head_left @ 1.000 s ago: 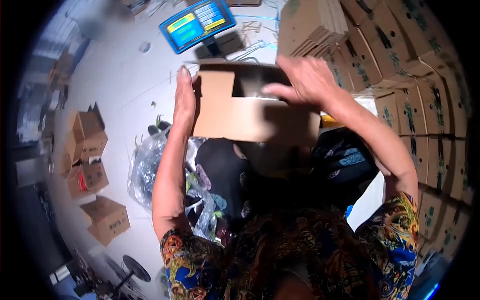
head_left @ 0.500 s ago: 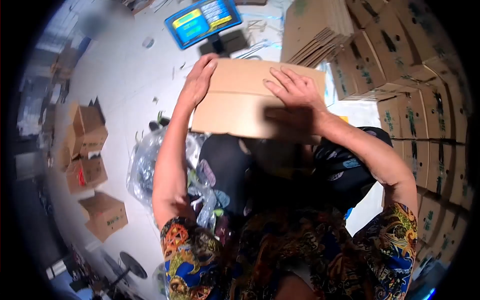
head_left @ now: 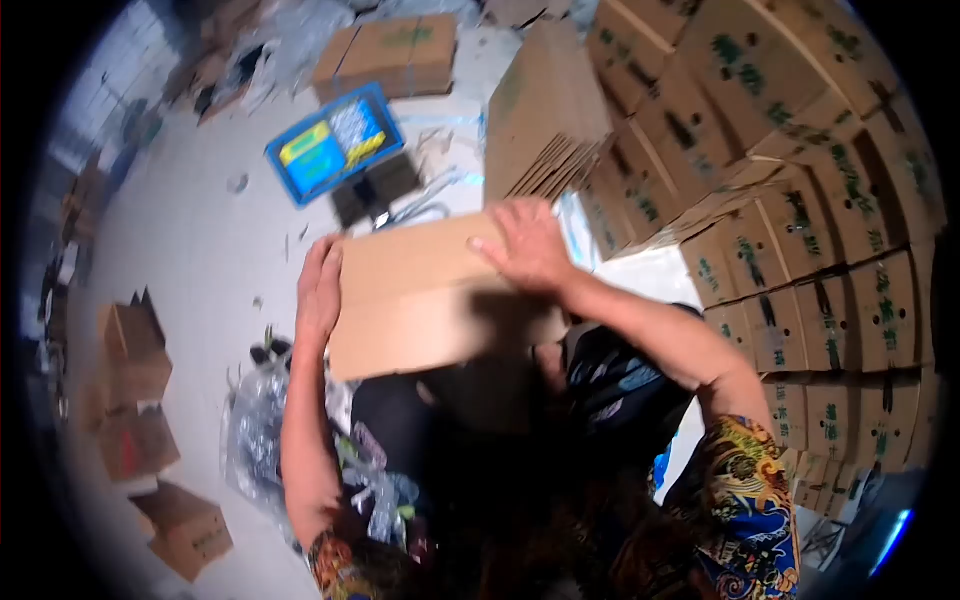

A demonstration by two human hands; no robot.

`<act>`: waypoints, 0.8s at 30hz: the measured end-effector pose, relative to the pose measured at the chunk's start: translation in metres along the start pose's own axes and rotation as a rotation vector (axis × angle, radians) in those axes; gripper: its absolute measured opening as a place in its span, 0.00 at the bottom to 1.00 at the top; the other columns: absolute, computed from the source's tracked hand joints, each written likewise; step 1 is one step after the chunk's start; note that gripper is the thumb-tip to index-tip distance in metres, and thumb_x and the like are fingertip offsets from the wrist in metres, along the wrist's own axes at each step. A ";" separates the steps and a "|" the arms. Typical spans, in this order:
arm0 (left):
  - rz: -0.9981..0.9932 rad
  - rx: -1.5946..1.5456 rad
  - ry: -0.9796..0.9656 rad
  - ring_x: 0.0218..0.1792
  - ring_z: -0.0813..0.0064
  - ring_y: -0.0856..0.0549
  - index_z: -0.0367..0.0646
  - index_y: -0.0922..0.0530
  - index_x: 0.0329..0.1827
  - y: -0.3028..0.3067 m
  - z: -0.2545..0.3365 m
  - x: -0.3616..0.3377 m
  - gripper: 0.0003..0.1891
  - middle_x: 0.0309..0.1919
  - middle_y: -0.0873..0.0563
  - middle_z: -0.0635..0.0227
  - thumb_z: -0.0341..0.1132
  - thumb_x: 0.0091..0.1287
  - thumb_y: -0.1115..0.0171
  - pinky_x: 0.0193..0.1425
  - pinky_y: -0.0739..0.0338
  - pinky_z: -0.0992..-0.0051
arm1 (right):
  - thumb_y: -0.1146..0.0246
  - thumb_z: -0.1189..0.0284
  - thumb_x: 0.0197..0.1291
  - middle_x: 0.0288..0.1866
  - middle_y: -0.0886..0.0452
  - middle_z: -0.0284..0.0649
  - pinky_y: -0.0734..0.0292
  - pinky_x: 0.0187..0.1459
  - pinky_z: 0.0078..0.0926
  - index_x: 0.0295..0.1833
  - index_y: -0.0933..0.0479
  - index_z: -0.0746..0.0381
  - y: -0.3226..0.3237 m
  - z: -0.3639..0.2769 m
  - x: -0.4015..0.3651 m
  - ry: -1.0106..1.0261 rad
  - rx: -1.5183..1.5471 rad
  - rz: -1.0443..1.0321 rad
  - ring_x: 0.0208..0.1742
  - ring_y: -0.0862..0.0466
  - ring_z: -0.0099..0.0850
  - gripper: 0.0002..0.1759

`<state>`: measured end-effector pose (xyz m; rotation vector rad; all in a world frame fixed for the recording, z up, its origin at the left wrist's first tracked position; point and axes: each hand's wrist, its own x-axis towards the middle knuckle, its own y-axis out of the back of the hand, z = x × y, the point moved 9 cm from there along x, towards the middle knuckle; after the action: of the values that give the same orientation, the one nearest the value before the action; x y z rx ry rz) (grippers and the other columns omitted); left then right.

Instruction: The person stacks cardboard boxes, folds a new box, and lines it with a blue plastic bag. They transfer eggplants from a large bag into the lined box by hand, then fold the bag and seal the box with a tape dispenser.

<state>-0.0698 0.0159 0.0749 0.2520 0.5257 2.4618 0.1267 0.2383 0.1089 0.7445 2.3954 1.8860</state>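
Cardboard box [head_left: 420, 300] flaps closed, both hands [head_left: 525, 245] pressing.

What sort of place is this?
Likely a packing warehouse: stacked printed cartons on the right, flat cardboard blanks beside them, the left hand and right hand on a cardboard box.

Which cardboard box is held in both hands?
The plain box at centre: left hand on its side, right hand flat on top. The rest are in the stack or on the floor.

Left hand [head_left: 320, 290] flat, right hand [head_left: 527, 245] spread
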 end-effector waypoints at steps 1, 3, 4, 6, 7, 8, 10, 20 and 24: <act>-0.028 0.011 -0.001 0.60 0.62 0.24 0.36 0.25 0.58 0.000 0.018 -0.005 0.21 0.56 0.21 0.56 0.43 0.74 0.54 0.67 0.35 0.72 | 0.44 0.46 0.63 0.56 0.26 0.51 0.37 0.62 0.44 0.59 0.27 0.62 -0.003 -0.001 0.001 -0.027 -0.079 -0.005 0.59 0.31 0.50 0.32; -0.038 -0.016 -0.048 0.64 0.65 0.28 0.40 0.26 0.61 -0.002 -0.004 0.001 0.25 0.61 0.25 0.58 0.50 0.76 0.59 0.69 0.38 0.70 | 0.44 0.48 0.64 0.55 0.25 0.51 0.38 0.63 0.45 0.58 0.27 0.63 0.002 -0.010 0.005 0.013 -0.114 -0.009 0.56 0.30 0.50 0.30; -0.079 -0.213 0.106 0.65 0.65 0.30 0.42 0.29 0.65 -0.008 -0.008 -0.005 0.29 0.63 0.26 0.58 0.56 0.77 0.63 0.71 0.40 0.68 | 0.46 0.46 0.64 0.54 0.25 0.49 0.38 0.62 0.45 0.61 0.27 0.62 -0.002 -0.008 0.005 0.043 -0.114 0.000 0.57 0.32 0.49 0.32; -0.129 -0.529 0.162 0.67 0.64 0.31 0.44 0.37 0.73 -0.014 0.012 -0.017 0.37 0.66 0.30 0.55 0.64 0.75 0.68 0.72 0.39 0.69 | 0.47 0.47 0.66 0.57 0.27 0.51 0.39 0.63 0.47 0.63 0.31 0.63 -0.002 -0.012 0.003 0.058 -0.136 -0.046 0.59 0.33 0.51 0.33; -0.135 -0.581 0.171 0.67 0.64 0.31 0.44 0.37 0.74 -0.013 0.006 -0.018 0.37 0.66 0.30 0.55 0.64 0.75 0.69 0.72 0.39 0.69 | 0.47 0.47 0.66 0.58 0.29 0.51 0.39 0.63 0.48 0.65 0.32 0.64 -0.005 -0.011 0.003 0.056 -0.133 -0.053 0.59 0.34 0.53 0.34; -0.149 -0.635 0.173 0.67 0.64 0.31 0.44 0.38 0.74 -0.014 0.001 -0.016 0.38 0.67 0.30 0.54 0.65 0.75 0.69 0.72 0.38 0.69 | 0.48 0.47 0.67 0.59 0.29 0.52 0.39 0.63 0.48 0.65 0.33 0.64 -0.005 -0.010 0.003 0.065 -0.128 -0.055 0.59 0.34 0.53 0.34; -0.174 -0.655 0.172 0.68 0.64 0.32 0.45 0.40 0.75 -0.016 0.001 -0.014 0.37 0.67 0.31 0.54 0.65 0.75 0.69 0.71 0.37 0.70 | 0.49 0.47 0.68 0.59 0.30 0.52 0.39 0.62 0.50 0.67 0.35 0.64 -0.005 -0.009 0.002 0.072 -0.124 -0.060 0.58 0.34 0.55 0.34; -0.043 0.126 -0.110 0.56 0.68 0.25 0.40 0.25 0.54 -0.006 0.006 0.007 0.18 0.48 0.21 0.60 0.43 0.72 0.51 0.65 0.35 0.72 | 0.49 0.44 0.67 0.60 0.29 0.53 0.36 0.64 0.46 0.67 0.33 0.61 -0.005 0.010 0.011 0.050 -0.014 -0.346 0.59 0.32 0.55 0.36; -0.018 0.124 0.005 0.55 0.72 0.25 0.43 0.25 0.57 -0.003 0.011 0.002 0.17 0.51 0.20 0.65 0.43 0.73 0.51 0.63 0.34 0.74 | 0.52 0.46 0.68 0.55 0.21 0.51 0.31 0.60 0.38 0.61 0.27 0.61 0.021 0.065 0.011 -0.040 0.465 -0.346 0.56 0.23 0.46 0.31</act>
<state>-0.0667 0.0232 0.0836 0.2903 0.6808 2.4159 0.1434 0.3056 0.1129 0.3301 2.7452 1.1948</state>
